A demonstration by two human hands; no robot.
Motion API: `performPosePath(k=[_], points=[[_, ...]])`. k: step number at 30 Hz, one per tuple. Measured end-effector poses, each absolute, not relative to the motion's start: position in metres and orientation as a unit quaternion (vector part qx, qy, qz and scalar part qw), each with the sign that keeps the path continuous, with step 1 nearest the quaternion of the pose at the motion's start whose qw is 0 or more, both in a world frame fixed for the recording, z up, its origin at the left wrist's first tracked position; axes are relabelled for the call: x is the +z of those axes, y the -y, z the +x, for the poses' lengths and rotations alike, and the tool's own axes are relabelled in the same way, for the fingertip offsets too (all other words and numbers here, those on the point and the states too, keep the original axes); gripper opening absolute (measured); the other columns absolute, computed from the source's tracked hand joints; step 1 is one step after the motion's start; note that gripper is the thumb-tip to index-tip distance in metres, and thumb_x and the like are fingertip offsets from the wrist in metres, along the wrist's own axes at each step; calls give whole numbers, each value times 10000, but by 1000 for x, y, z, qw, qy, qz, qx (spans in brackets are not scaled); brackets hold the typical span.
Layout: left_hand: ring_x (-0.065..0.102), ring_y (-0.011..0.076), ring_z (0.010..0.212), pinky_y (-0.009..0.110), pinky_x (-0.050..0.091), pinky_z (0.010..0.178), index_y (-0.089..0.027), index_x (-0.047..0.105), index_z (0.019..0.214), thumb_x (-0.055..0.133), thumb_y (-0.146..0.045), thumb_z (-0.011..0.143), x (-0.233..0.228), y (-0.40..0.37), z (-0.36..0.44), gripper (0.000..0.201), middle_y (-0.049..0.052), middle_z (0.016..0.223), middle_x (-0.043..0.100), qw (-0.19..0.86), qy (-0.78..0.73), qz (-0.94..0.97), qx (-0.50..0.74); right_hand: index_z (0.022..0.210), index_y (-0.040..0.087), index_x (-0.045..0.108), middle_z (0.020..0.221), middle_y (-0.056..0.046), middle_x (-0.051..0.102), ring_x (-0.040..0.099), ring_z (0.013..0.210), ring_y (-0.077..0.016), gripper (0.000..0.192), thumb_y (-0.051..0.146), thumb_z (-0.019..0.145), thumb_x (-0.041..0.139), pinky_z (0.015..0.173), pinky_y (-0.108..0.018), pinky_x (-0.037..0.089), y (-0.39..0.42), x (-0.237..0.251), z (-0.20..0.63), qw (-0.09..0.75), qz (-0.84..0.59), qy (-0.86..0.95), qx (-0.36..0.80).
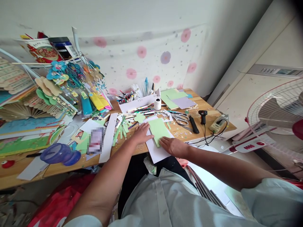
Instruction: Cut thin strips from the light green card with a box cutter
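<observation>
A light green paper rectangle (158, 129) lies on a white sheet (156, 152) at the front edge of the wooden table (203, 107). My left hand (141, 133) rests flat on the green paper's left edge, fingers spread. The fingers of my right hand (172, 146) press flat on the near right corner of the green paper and on the white sheet. Neither hand grips anything. Green paper strips (121, 130) lie just left of my left hand.
Scissors (181, 119), a black knife (193, 124), a glue gun (203, 116), a tape roll (157, 103) and a box of pens (137, 100) lie behind the paper. Paper crafts and fans (47, 94) crowd the left. A standing fan (279, 113) is at the right.
</observation>
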State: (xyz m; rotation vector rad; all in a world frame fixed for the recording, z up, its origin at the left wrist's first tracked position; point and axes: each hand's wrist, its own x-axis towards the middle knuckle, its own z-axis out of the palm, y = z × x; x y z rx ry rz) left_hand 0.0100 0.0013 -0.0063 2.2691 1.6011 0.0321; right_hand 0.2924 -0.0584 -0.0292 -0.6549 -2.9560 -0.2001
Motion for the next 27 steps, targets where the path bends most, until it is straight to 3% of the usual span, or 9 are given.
performPosePath(k=[4,9,18,27], points=[[302,319,1683,582,271,1333,-267,475,1670,429,-456,1111,-16,-3,7,592,96,1809,344,159,-569,805,63,1496,58,617,1410,-266,723,703,1340,-341,433,142,1089,497,1123,-491,591,66,-29,290,120,-256,958,-40],[368,298,1652,573,306,1316,-271,534,1633,491,-205,1041,-26,-1,7,598,85,1777,416,111,-559,816,96,1296,146,715,1319,-199,787,785,1180,-305,329,92,1058,494,1009,-457,647,69,-30,291,229,-328,916,-43],[479,324,1581,568,388,1269,-295,695,1490,638,-213,1005,-26,-1,20,495,91,1680,556,54,-553,811,186,1323,224,713,1305,-109,820,811,1165,-266,365,74,1032,551,986,-389,660,66,-19,296,338,-388,857,-36],[457,304,1600,596,418,1233,-307,746,1416,514,-109,1020,-30,-4,19,500,61,1652,592,6,-518,831,204,1278,241,706,1268,-76,835,828,1114,-243,293,111,1079,535,950,-351,659,61,1,304,364,-415,834,-19]])
